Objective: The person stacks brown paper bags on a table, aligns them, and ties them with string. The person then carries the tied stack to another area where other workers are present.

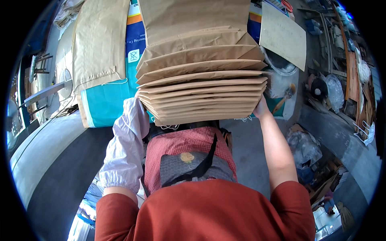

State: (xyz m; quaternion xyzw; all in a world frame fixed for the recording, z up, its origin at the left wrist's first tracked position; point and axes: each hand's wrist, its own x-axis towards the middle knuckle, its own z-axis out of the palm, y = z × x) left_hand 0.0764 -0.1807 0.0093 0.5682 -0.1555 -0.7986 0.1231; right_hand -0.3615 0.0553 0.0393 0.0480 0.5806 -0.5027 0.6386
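Observation:
A thick stack of brown kraft paper bags (201, 98) lies fanned out in front of me, its folded bottom edges overlapping like steps. My right hand (261, 107) grips the stack's near right corner, fingers partly hidden against the paper. On the other side, my left hand (143, 118) holds the near left corner; a pale checked sleeve covers that forearm, and most of its fingers are out of sight. White strings hang below the stack's near edge. Beneath the pile is a larger brown sheet or bag (193, 16).
Blue and teal printed sacking (106, 102) covers the table under the stack. A stitched brown sack (98, 44) lies at left, a pale board (282, 36) at right. A brush (287, 96) rests near my right hand. Clutter and plastic bags (303, 148) stand on the floor.

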